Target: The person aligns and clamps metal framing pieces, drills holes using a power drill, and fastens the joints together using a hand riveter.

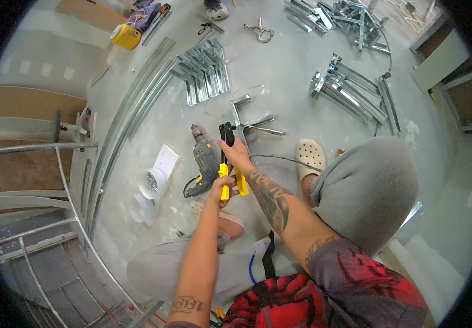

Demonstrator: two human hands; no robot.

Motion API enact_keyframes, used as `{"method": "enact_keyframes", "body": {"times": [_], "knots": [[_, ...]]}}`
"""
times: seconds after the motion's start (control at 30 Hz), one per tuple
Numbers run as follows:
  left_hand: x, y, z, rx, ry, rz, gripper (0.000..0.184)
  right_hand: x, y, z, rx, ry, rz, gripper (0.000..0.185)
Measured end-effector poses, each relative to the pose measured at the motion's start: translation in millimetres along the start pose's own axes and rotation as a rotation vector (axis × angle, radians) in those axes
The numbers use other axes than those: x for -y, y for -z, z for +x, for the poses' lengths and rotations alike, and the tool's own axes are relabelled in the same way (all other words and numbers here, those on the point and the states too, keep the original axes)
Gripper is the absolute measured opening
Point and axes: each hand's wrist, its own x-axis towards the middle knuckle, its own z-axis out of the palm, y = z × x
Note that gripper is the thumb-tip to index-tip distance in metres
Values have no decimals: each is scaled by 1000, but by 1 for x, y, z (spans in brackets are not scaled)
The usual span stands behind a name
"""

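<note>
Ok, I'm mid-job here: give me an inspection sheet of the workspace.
Surface: grey floor, pale smudges on it.
Job's things: yellow-handled tool, its black head beside a metal piece; whether it grips the metal, I cannot tell.
Clutter: drill lying left of the tool; white tub on its side, small dark bits inside; row of metal brackets; long metal strips; heap of metal pieces at right.
Hands: left hand around the yellow handle; right hand higher, near the black head.
Cables: dark cord running to the right shoe.
Surroundings: metal frame at left; no other person's hands seen.
</note>
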Motion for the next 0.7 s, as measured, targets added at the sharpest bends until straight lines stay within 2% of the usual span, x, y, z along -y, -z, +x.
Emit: {"method": "enact_keyframes", "body": {"times": [0.03,0.1,0.13,0.2,0.3,0.33,0.47,0.53,0.57,0.67,0.7], "knots": [[-7,-11,-6,1,1,-2,66,-1,0,2,0,-1,-2,56],[-18,-28,-16,39,-29,-17,49,-6,-2,7,5,-14,15,55],[-19,-28,-12,41,-27,-19,49,-12,-2,8,4,-16,13,55],[-23,-32,-7,-73,-18,303,38,-18,0,8,20,-87,270,54],[-16,-37,-5,-104,31,226,34,-25,13,-5,90,-207,172,50],[-16,-36,-2,-84,14,245,36,-23,15,-5,195,-192,194,46],[-22,-47,-6,-167,72,252,35,3,32,-13,244,-271,175,43],[-26,-57,-7,-268,257,304,34,-26,19,2,288,-298,395,42],[-20,-57,-4,-269,257,306,34,-36,15,7,287,-298,396,42],[14,-46,17,-313,-78,267,34,-47,13,10,302,-342,423,40],[15,-43,22,-311,-79,265,34,-49,12,7,301,-345,528,39]]}}
